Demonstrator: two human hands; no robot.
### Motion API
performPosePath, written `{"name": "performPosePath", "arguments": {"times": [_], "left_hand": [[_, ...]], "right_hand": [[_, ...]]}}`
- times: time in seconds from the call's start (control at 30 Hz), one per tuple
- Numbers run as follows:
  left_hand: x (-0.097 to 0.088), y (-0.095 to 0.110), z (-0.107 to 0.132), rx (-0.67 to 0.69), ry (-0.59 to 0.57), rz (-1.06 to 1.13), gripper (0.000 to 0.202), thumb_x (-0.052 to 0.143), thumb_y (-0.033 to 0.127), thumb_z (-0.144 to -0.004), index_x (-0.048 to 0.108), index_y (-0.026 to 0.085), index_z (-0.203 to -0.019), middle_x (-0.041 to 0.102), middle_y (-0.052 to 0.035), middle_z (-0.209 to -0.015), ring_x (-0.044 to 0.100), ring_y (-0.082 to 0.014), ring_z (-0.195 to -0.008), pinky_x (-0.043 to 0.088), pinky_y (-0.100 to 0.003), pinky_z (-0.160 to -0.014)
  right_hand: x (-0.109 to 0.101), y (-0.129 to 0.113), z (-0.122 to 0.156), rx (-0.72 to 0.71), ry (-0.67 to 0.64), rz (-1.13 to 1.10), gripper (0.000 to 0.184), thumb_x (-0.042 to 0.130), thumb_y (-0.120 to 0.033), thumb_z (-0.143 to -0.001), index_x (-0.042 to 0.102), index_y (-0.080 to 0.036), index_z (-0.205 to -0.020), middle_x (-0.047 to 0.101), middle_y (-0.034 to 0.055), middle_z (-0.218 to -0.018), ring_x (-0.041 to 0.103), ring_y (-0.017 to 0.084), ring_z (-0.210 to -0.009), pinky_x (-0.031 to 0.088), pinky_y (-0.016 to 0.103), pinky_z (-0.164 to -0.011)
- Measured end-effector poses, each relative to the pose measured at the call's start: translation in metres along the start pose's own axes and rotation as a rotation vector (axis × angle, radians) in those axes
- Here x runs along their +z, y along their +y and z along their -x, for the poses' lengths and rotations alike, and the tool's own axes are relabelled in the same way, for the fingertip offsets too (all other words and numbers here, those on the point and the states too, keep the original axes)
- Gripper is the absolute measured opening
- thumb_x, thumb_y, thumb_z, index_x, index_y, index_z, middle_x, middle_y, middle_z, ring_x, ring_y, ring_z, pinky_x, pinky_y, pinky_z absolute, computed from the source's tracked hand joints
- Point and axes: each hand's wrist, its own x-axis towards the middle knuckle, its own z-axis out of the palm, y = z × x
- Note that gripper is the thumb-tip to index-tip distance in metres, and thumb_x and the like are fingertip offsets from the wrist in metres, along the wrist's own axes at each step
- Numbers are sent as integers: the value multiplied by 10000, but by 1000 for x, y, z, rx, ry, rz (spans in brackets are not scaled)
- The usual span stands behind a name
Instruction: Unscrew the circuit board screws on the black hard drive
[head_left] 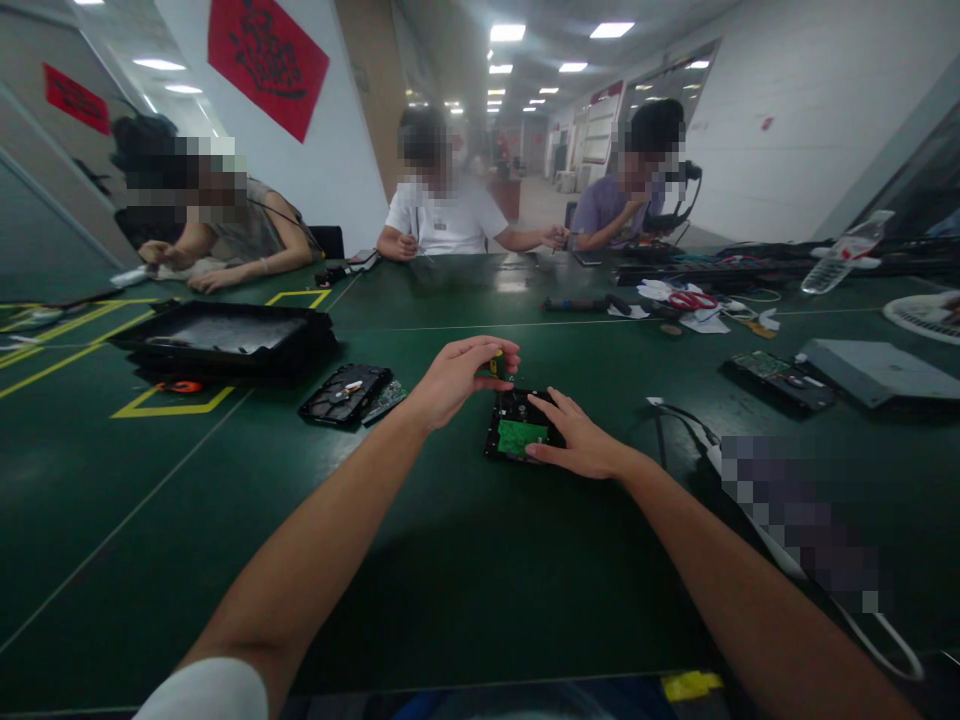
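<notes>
A black hard drive (pixel 517 425) with a green circuit board facing up lies on the dark green table (pixel 450 560) in front of me. My right hand (pixel 581 440) rests on its right side, fingers pressed along the edge, holding it down. My left hand (pixel 457 378) hovers just above the drive's top edge, fingers pinched round a small yellow-and-black tool (pixel 497 362) that stands upright over the drive.
A second opened hard drive (pixel 346 392) lies to the left, beside a black tray (pixel 225 338). Another drive (pixel 780 378) and a grey box (pixel 874 370) sit to the right, with a white cable (pixel 862 620). Three people sit at the far side; scissors (pixel 691 299) and clutter lie there.
</notes>
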Motion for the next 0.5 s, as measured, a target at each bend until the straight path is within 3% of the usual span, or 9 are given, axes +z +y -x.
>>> {"name": "performPosePath", "arguments": {"times": [0.37, 0.5], "left_hand": [[-2, -1, 1, 43, 10, -168, 333, 812, 458, -902, 787, 196, -1105, 695, -56, -1005, 653, -183, -930, 641, -302, -742], [-1, -1, 1, 72, 46, -231, 326, 839, 477, -868, 780, 185, -1001, 693, -37, -936, 641, -164, -853, 600, -267, -689]], "right_hand": [[0, -1, 0, -19, 15, -7, 1191, 563, -909, -879, 142, -238, -1769, 49, 186, -1835, 15, 428, -1689, 106, 647, -1344], [1, 1, 0, -28, 17, -13, 1215, 581, -906, -870, 117, -235, -1771, 39, 183, -1836, 13, 433, -1688, 98, 652, -1342]]}}
